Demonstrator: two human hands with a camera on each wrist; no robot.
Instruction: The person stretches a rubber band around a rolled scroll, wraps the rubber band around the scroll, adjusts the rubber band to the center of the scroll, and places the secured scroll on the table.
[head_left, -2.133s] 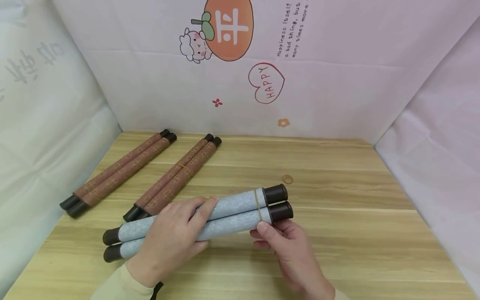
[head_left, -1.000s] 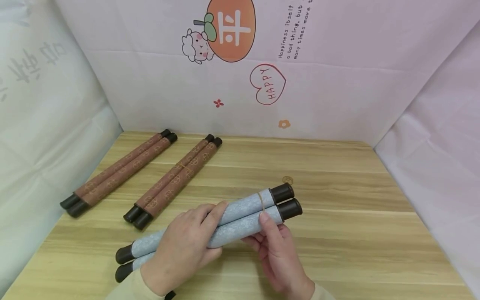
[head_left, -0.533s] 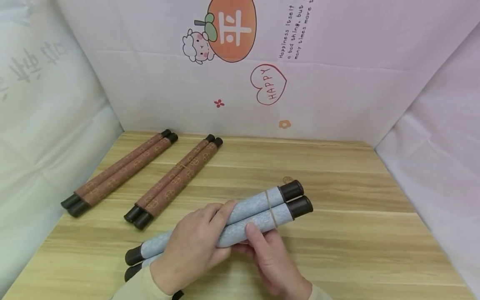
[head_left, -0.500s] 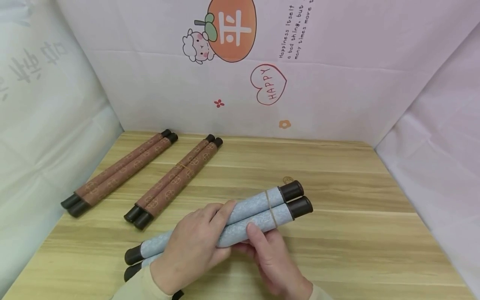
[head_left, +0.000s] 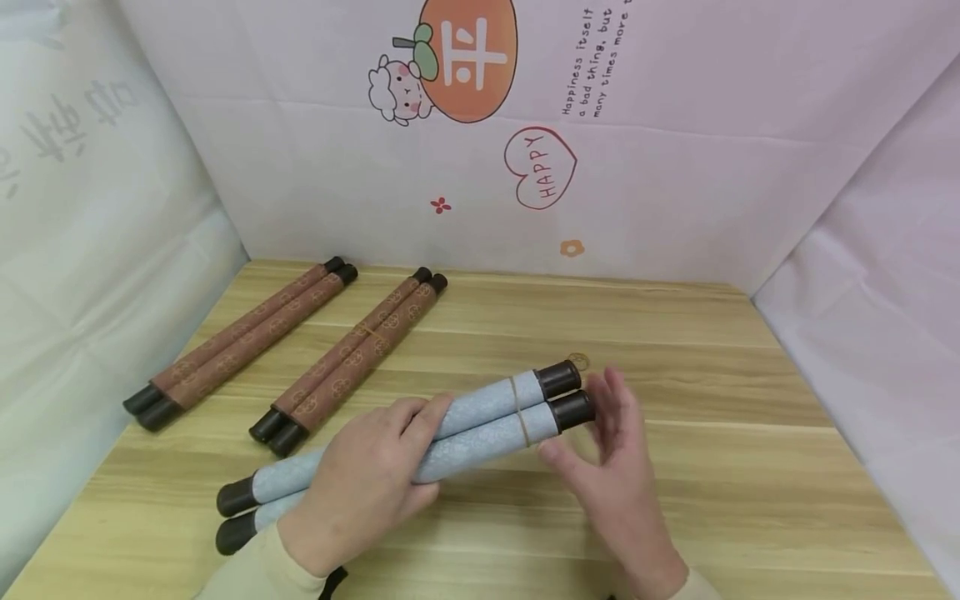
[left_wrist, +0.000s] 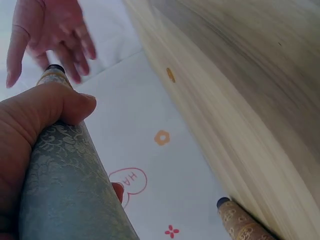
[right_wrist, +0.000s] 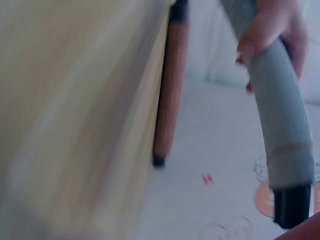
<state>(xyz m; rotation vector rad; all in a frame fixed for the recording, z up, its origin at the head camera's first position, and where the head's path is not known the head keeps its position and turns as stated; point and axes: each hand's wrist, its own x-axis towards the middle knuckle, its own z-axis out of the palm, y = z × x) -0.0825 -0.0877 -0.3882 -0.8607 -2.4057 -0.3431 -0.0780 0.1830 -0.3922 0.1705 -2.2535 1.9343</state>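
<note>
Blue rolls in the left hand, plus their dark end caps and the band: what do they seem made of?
Blue rolls: likely brocade-like fabric or paper, with a soft sheen; the left wrist view shows a pale floral pattern.
Dark end caps: smooth, slightly glossy, perhaps plastic or lacquered wood.
Band: probably rubber, thin and tan, spanning both rolls.

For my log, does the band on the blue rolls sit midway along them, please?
No, the band crosses the blue rolls near their black ends by the right hand.
</note>
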